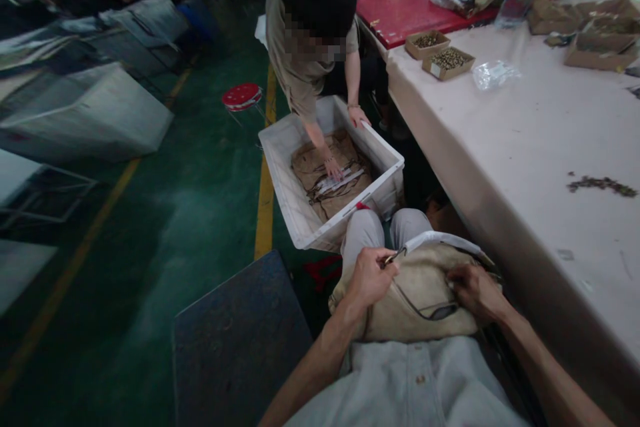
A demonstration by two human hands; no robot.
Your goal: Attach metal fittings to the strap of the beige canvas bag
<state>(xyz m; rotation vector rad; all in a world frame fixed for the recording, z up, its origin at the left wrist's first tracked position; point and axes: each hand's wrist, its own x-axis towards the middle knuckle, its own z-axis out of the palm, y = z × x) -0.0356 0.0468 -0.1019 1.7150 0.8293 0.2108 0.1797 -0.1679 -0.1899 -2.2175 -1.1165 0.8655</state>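
Observation:
A tan cloth piece (417,307) lies across my lap, with a white strip (443,237) along its far edge and a dark-edged slit in its face. My left hand (373,275) is closed at its left side, around a small dark metal piece (393,257) with a brass-coloured part, whose hooked end touches near the white strip. The kind of that piece is too small to tell. Over the right part of the cloth, my right hand (475,288) has its fingers curled together against the fabric; what they pinch is hidden.
Ahead, a co-worker (310,73) reaches into a white plastic crate (280,147) of folded tan cloth. At right, a long table (500,127) bears boxes of small brass parts (449,61), a plastic bag (495,75) and loose parts (603,184). A red stool (242,97) stands left.

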